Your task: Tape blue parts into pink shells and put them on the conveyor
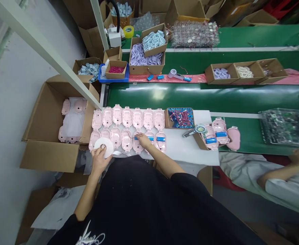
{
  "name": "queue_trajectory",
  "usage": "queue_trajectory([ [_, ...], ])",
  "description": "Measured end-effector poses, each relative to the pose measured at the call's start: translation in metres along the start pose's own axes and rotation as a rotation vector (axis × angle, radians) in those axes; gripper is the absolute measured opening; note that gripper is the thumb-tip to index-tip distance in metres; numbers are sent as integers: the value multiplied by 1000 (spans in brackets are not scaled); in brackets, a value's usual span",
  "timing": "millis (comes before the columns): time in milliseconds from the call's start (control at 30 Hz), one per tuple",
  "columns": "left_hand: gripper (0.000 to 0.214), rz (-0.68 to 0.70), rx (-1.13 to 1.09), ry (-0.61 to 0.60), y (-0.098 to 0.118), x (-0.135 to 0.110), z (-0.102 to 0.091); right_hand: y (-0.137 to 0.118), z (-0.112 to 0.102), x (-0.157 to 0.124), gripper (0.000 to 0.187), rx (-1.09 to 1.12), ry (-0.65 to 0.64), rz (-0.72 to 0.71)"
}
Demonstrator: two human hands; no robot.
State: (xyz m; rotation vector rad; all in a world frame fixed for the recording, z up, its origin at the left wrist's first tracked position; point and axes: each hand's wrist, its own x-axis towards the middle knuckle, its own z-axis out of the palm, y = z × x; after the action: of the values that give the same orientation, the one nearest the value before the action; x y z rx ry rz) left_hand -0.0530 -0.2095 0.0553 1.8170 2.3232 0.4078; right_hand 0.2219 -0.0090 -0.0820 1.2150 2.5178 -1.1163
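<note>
The round white roll [109, 146] hides part of a pale pink plastic shell [105, 132]. The right hand [143, 140] covers some of another. The view's right edge cuts off clear plastic trays [284, 127].

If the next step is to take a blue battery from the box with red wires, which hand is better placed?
Probably the right hand: it is over a pink shell, nearer to the box, while the left hand is farther away and holds the white tape roll.
</note>
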Motion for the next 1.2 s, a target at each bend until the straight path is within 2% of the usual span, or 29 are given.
queue_trajectory([
  [200, 45, 3, 3, 13, -2, -3, 0, -6, 6, 6, 59, -123, 5, 24],
  [667, 45, -2, 4, -13, 0, 1, 3, -1, 28, 10, 64, -84, -25, 96],
  [833, 48, 17, -10, -28, 6, 9, 5, 5, 34, 3, 64, -59, 72, 22],
  [900, 50, 29, -8, -14, 7, 10, 5, 11, 33, -7, 60, -59, 165, 13],
  [1000, 50, 46, 1, -11, 7, 10, 6, 24, 26, -22, 50, -63, 353, 208],
  [1033, 50, 49, 2, -12, 8, 10, 6, 28, 23, -26, 48, -70, 370, 280],
  [1100, 49, 53, 2, -16, 10, 10, 8, 35, 17, -29, 44, -96, 316, 326],
  [1200, 47, 63, -4, -29, 15, 11, 9, 39, 7, -24, 36, -162, 185, 276],
])
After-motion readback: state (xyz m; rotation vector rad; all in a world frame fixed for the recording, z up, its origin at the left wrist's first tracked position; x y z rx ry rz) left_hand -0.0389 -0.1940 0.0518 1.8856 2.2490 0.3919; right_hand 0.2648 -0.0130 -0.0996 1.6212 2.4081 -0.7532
